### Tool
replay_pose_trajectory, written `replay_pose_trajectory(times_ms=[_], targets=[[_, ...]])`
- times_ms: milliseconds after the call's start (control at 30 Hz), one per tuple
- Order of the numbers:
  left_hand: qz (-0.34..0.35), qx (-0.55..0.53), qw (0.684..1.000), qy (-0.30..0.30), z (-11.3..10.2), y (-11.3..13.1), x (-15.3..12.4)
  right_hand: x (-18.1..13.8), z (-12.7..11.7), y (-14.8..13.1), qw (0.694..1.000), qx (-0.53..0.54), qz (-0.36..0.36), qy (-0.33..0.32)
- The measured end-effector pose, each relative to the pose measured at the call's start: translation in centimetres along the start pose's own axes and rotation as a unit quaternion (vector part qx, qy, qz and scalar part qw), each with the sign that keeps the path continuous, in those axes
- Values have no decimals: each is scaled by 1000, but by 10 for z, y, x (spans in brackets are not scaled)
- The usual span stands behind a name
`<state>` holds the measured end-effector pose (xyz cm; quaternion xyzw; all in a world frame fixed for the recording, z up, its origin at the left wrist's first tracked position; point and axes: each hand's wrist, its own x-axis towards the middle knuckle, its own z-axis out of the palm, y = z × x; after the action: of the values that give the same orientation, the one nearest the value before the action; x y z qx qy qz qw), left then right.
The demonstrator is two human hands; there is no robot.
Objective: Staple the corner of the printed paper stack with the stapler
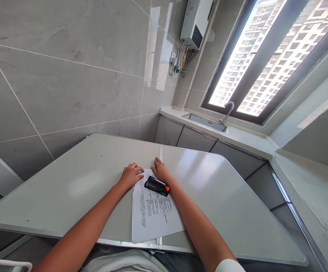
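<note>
A printed sheet of paper [155, 223] lies on the table in front of me, its lower edge reaching the table's near edge. On its upper part rests a black stapler [156, 186] with an orange-red piece at its right end. My left hand [130, 175] touches the paper's upper left corner, thumb and fingers apart. Over by the upper right corner, my right hand [161, 170] lies with its fingers stretched out, just beyond the stapler. Neither hand grips the stapler.
The pale folding table [76, 181] has a metal seam [161, 152] down its middle. Behind it runs a counter [246, 140] with a sink [205, 121] and a faucet [228, 111], under a window [254, 60]. A tiled wall [76, 87] stands to the left.
</note>
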<state>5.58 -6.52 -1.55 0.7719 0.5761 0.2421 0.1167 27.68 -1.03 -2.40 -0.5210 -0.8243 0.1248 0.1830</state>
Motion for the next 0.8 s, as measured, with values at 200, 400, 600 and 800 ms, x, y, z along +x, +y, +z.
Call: replay_pose_trajectory(times_ms=[200, 400, 600, 800], targets=[[-42, 5, 999, -11, -13, -23, 4, 36, 17, -26, 996, -36, -42, -73], [-83, 50, 995, 12, -23, -40, 4, 64, 33, -52, 996, -43, -11, -80], [-58, 78, 995, 32, -13, -42, 5, 77, 32, -62, 993, -46, -34, -104], [-41, 84, 995, 40, -11, -41, 5, 66, 26, -72, 1000, -17, 6, -2]])
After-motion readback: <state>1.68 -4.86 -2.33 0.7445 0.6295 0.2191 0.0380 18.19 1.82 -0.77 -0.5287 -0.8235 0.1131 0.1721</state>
